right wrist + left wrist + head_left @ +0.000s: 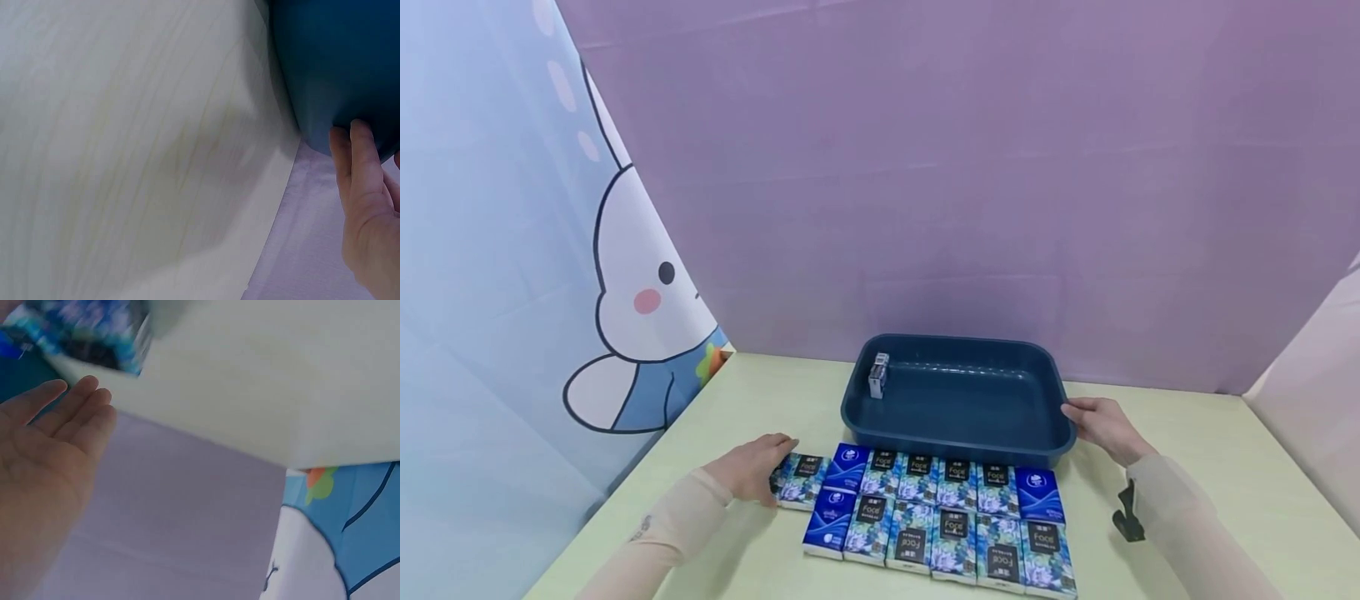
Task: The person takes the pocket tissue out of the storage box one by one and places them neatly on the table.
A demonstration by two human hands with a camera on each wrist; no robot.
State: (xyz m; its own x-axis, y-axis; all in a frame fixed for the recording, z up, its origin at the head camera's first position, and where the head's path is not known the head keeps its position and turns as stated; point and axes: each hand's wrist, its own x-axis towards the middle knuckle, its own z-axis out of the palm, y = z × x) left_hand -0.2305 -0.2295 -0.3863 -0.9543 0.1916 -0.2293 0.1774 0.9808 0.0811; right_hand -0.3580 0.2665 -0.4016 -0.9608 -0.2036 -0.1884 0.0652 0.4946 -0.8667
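My left hand (pixel 752 468) is at the left end of the rows of tissue packs, beside a floral tissue pack (pixel 805 482). In the left wrist view its fingers (pixel 84 419) are extended, with a blurred floral pack above them. At the right end of a dark blue tray (pixel 962 450), my right hand (pixel 1105 427) holds the rim. The right wrist view shows its fingers (pixel 362 150) against the tray's outer wall. One small pack (pixel 877 377) stands on edge inside the tray at the left. Two rows of floral and plain blue packs (pixel 953 542) lie in front of it.
The pale table (pixel 760 550) carries the tray and packs. A purple cloth (pixel 962 167) hangs behind, and a blue cloth with a cartoon figure (pixel 647 308) hangs at the left. A black strap piece (pixel 1127 515) is by the right wrist.
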